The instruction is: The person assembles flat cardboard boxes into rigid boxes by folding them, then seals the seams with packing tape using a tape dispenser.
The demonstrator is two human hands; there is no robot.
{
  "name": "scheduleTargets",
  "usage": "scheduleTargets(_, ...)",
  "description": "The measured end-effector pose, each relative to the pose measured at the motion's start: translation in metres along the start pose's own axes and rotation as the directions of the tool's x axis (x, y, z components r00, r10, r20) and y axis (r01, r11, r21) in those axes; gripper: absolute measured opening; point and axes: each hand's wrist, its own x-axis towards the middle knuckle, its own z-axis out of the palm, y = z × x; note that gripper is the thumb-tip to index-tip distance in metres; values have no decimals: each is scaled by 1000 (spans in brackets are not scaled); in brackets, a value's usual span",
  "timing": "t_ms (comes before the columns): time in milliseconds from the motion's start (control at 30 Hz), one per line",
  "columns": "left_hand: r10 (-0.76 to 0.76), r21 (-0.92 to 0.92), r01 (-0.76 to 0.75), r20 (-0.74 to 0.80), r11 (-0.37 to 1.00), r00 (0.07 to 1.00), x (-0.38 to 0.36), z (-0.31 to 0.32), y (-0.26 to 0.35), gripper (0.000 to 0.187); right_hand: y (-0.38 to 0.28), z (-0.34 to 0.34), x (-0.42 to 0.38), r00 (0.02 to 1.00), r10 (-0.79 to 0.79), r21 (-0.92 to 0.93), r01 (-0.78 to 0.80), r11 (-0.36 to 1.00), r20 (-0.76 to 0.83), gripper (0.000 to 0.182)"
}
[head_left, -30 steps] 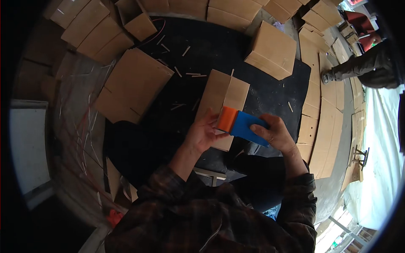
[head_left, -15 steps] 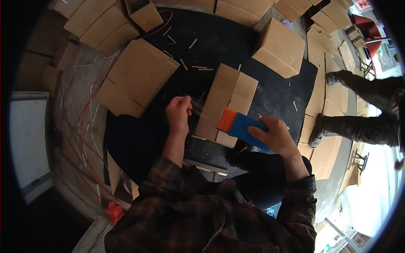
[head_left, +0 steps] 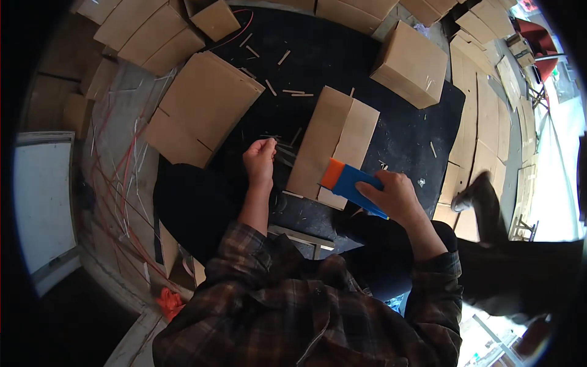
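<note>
My left hand (head_left: 260, 160) is closed in a pinch left of the cardboard box (head_left: 313, 144). A thin clear strip (head_left: 285, 150), which looks like tape, runs from its fingertips toward the box; its far end is hard to see. My right hand (head_left: 396, 194) grips a blue-and-orange tool (head_left: 354, 185), by its look a tape dispenser, thumb on top. Its orange end is over the near right part of the box. The box lies on the dark mat with a seam along its top.
A flat cardboard stack (head_left: 205, 107) lies at left, and a closed carton (head_left: 411, 64) stands at far right. Wood slivers (head_left: 284, 57) litter the mat (head_left: 342, 58). Red and white straps (head_left: 125, 177) tangle on the left floor. At right, another person's leg (head_left: 489, 211) is close by.
Both hands and the dispenser keep nearly the same place over the box; the whole view has shifted slightly. The other person at right has stepped nearer to me.
</note>
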Motion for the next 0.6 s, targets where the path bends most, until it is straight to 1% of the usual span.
scheduleTargets(33,-7,-8,7,-21,1000,1000,0,1,-2,13,2,3,2,999,-31,-8,31,999,-20,49)
scheduleTargets(133,-24,-4,23,-40,1000,999,5,-1,-16,13,-2,6,6,999,25,-19,-24,1000,29,49)
scheduleTargets(200,-58,32,59,-15,998,998,9,2,-31,14,-1,13,10,999,31,-155,-26,988,31,49)
scheduleTargets(233,-17,4,17,-30,1000,999,12,6,-45,15,0,17,10,999,35,-154,-29,988,35,49)
scheduleTargets(300,-134,132,131,12,982,991,13,13,-66,20,1,21,12,999,36,-205,-30,978,25,50)
scheduleTargets(333,-162,153,148,86,977,983,13,16,-71,28,0,22,12,999,34,-206,-28,978,26,50)
scheduleTargets(367,-165,153,151,85,977,983,12,17,-77,28,0,23,11,999,43,-199,-38,979,22,50)
scheduleTargets(433,-364,27,363,57,931,930,5,24,-69,43,1,24,11,998,55,-191,-51,980,15,50)
scheduleTargets(467,-365,28,364,57,931,929,8,22,-81,43,3,24,10,999,42,-187,-38,982,17,50)
scheduleTargets(500,-293,84,287,62,954,954,19,16,-108,49,4,24,11,1000,26,-185,-22,983,16,50)
scheduleTargets(533,-217,139,206,73,969,973,27,11,-122,55,4,23,10,1000,16,-195,-14,981,10,51)
scheduleTargets(567,-156,160,137,116,978,981,28,2,-120,56,3,22,11,1000,16,-195,-15,981,7,51)
scheduleTargets(600,-159,162,139,119,977,980,19,2,-104,56,3,22,10,1000,20,-182,-17,983,12,50)
